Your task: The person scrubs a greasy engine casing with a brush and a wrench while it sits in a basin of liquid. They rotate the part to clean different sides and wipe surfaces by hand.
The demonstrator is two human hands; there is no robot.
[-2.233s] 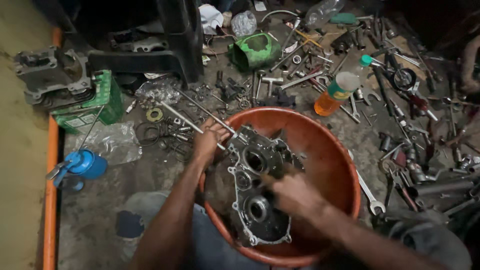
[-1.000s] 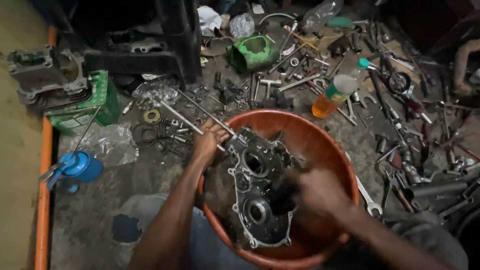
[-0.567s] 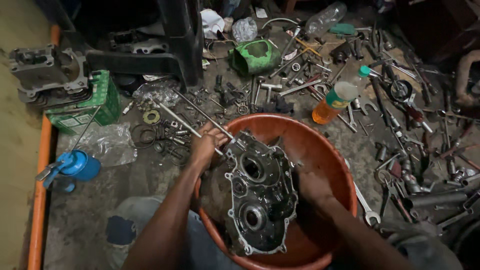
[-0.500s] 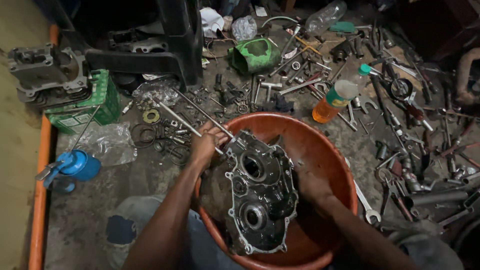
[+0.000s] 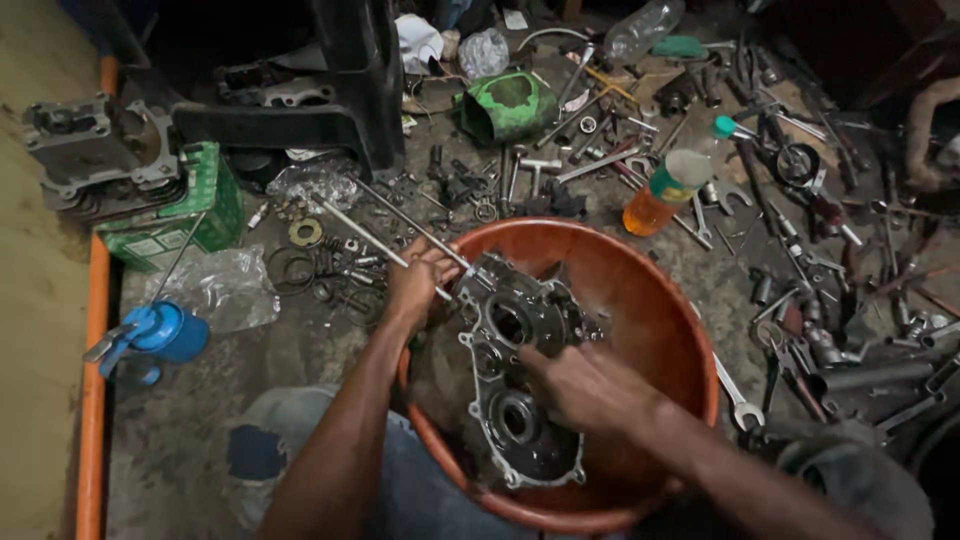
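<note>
A repair workshop, seen from above its dirty concrete floor. Beyond the hands, wrenches (image 5: 737,398), sockets, bolts and washers lie scattered everywhere. An engine casing (image 5: 515,385) sits in an orange basin (image 5: 660,300) under the hands. A cylinder head (image 5: 95,150) rests far to their left, near a blue oil can (image 5: 160,333).

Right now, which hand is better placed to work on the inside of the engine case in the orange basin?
The right hand, probably: it lies on the engine case face, while the left hand grips its upper edge, steadying it in the orange basin.
</note>
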